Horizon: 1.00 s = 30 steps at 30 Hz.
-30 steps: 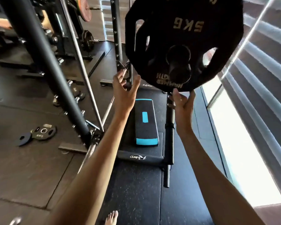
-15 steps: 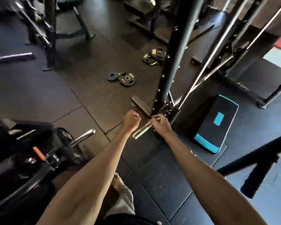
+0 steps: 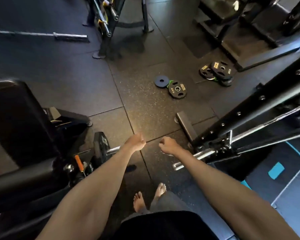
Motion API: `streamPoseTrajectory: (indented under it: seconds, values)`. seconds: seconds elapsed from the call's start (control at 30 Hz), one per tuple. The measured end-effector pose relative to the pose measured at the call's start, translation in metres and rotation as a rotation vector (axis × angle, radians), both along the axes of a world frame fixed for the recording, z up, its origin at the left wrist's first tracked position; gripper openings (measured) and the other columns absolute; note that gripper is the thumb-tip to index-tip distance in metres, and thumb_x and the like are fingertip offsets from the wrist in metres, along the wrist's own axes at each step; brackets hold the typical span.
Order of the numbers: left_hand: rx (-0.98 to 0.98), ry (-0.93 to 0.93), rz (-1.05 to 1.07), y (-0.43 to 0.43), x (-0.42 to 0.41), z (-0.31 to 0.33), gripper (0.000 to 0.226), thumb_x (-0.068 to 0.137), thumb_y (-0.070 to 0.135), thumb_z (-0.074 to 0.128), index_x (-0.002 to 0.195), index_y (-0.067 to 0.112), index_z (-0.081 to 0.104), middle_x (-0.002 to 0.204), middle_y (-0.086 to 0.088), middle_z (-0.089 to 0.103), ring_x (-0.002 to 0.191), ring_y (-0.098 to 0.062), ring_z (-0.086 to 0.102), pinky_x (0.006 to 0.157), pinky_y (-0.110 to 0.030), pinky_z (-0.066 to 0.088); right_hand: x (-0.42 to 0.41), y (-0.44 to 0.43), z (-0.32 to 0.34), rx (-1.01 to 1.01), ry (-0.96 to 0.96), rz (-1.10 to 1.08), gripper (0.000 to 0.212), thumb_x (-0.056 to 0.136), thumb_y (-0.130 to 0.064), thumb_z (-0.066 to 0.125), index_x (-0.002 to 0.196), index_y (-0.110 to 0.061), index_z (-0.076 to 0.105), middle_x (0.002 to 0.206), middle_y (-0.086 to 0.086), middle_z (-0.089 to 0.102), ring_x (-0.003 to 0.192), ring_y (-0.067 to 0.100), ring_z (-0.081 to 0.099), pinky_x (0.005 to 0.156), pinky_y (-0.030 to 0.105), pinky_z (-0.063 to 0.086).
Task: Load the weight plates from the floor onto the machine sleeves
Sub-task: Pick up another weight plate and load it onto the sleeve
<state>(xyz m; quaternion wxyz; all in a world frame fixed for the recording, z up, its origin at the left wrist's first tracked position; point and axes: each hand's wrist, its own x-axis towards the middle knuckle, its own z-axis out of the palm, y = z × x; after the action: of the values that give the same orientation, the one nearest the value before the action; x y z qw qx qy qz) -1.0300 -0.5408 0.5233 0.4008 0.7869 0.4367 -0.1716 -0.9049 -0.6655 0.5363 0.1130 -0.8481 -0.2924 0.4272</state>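
Plates lie on the rubber floor ahead: a small blue-grey disc [image 3: 161, 81] touching a black 5 kg plate [image 3: 177, 89], and a pile of black plates [image 3: 218, 72] further right. My left hand [image 3: 136, 142] is curled and holds nothing, just above a chrome sleeve [image 3: 113, 150] that carries one black plate [image 3: 101, 146]. My right hand [image 3: 168, 145] is also curled and empty, just above and left of the rack's bare chrome sleeve [image 3: 196, 158]. A small gap separates the two hands.
A black padded machine [image 3: 19, 122] fills the left. The rack's slanted upright [image 3: 249, 110] and base foot [image 3: 185, 123] stand on the right, beside a black and blue step platform [image 3: 275, 170]. A barbell [image 3: 42, 34] lies far left. My bare feet [image 3: 139, 201] are below.
A second ago both hands steadied a 5 kg plate on a raised sleeve. The view has since swung down to the floor, and my hands have come off the chrome sleeve end.
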Motion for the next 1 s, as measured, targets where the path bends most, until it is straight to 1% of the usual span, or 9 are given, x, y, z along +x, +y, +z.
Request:
streamPoseTrajectory:
  seconds: [0.1, 0.2, 0.27, 0.33, 0.4, 0.53, 0.67, 0.83, 1.0]
  values:
    - [-0.014, 0.055, -0.056, 0.031, 0.022, -0.006, 0.032, 0.097, 0.018, 0.048, 0.116, -0.004, 0.062, 0.116, -0.024, 0.066, 0.108, -0.038, 0.062, 0.085, -0.041, 0.05, 0.026, 0.037, -0.011, -0.013, -0.024, 0.027, 0.028, 0.093, -0.019, 0.052, 0.113, -0.004, 0.065, 0.12, 0.018, 0.068, 0.115, 0.033, 0.062, 0.09, 0.033, 0.047]
    - [-0.037, 0.073, -0.101, 0.069, 0.058, -0.014, 0.031, 0.093, 0.014, 0.048, 0.112, -0.004, 0.063, 0.11, -0.026, 0.067, 0.101, -0.039, 0.064, 0.08, -0.046, 0.052, 0.06, 0.076, -0.021, -0.018, -0.025, 0.042, 0.028, 0.093, -0.016, 0.052, 0.114, -0.004, 0.065, 0.12, 0.018, 0.068, 0.115, 0.032, 0.061, 0.092, 0.034, 0.048]
    - [-0.043, 0.094, -0.142, 0.098, 0.089, -0.017, 0.029, 0.093, 0.013, 0.047, 0.111, -0.003, 0.062, 0.098, -0.027, 0.067, 0.089, -0.038, 0.066, 0.067, -0.047, 0.049, 0.088, 0.103, -0.028, -0.024, -0.022, 0.035, 0.029, 0.092, -0.017, 0.053, 0.116, -0.006, 0.064, 0.122, 0.016, 0.068, 0.116, 0.032, 0.061, 0.095, 0.035, 0.049]
    - [-0.039, 0.108, -0.164, 0.127, 0.125, -0.019, 0.025, 0.094, 0.014, 0.046, 0.108, 0.002, 0.063, 0.08, -0.012, 0.06, 0.071, -0.026, 0.058, 0.053, -0.034, 0.037, 0.119, 0.131, -0.037, -0.018, -0.009, 0.027, 0.029, 0.092, -0.018, 0.053, 0.117, -0.008, 0.064, 0.124, 0.015, 0.067, 0.117, 0.031, 0.06, 0.097, 0.036, 0.049]
    - [-0.04, 0.129, -0.159, 0.157, 0.162, -0.021, 0.026, 0.095, 0.015, 0.046, 0.108, -0.001, 0.062, 0.079, -0.007, 0.057, 0.069, -0.021, 0.054, 0.05, -0.029, 0.032, 0.15, 0.157, -0.04, -0.021, -0.014, 0.04, 0.029, 0.093, -0.018, 0.053, 0.117, -0.007, 0.064, 0.124, 0.015, 0.066, 0.118, 0.032, 0.06, 0.097, 0.036, 0.048]
    - [-0.033, 0.172, -0.169, 0.219, 0.232, -0.018, 0.027, 0.098, 0.023, 0.044, 0.115, 0.006, 0.056, 0.1, -0.012, 0.064, 0.086, -0.026, 0.059, 0.061, -0.031, 0.038, 0.215, 0.205, -0.04, -0.037, 0.02, 0.013, 0.026, 0.094, -0.018, 0.052, 0.115, -0.007, 0.063, 0.122, 0.016, 0.067, 0.115, 0.032, 0.061, 0.093, 0.036, 0.047]
    - [-0.027, 0.158, -0.221, 0.275, 0.299, -0.019, 0.028, 0.097, 0.019, 0.042, 0.114, 0.004, 0.058, 0.099, -0.012, 0.063, 0.09, -0.028, 0.062, 0.064, -0.029, 0.04, 0.28, 0.246, -0.04, -0.038, 0.021, -0.065, 0.03, 0.097, -0.019, 0.051, 0.123, -0.006, 0.06, 0.129, 0.018, 0.062, 0.121, 0.034, 0.057, 0.099, 0.038, 0.045]
    - [-0.08, 0.165, -0.342, 0.338, 0.39, -0.039, 0.028, 0.096, 0.015, 0.044, 0.101, -0.002, 0.065, 0.088, -0.014, 0.063, 0.086, -0.029, 0.066, 0.065, -0.033, 0.045, 0.35, 0.297, -0.054, -0.069, 0.055, -0.151, 0.029, 0.097, -0.016, 0.049, 0.122, -0.005, 0.061, 0.127, 0.018, 0.063, 0.12, 0.035, 0.058, 0.097, 0.038, 0.046]
    - [-0.092, 0.168, -0.469, 0.4, 0.494, -0.063, 0.025, 0.097, 0.014, 0.048, 0.105, 0.0, 0.067, 0.109, -0.021, 0.069, 0.104, -0.033, 0.065, 0.073, -0.034, 0.045, 0.424, 0.348, -0.072, -0.09, 0.085, -0.324, 0.017, 0.095, -0.018, 0.05, 0.106, -0.014, 0.063, 0.117, 0.016, 0.069, 0.11, 0.032, 0.063, 0.092, 0.036, 0.048]
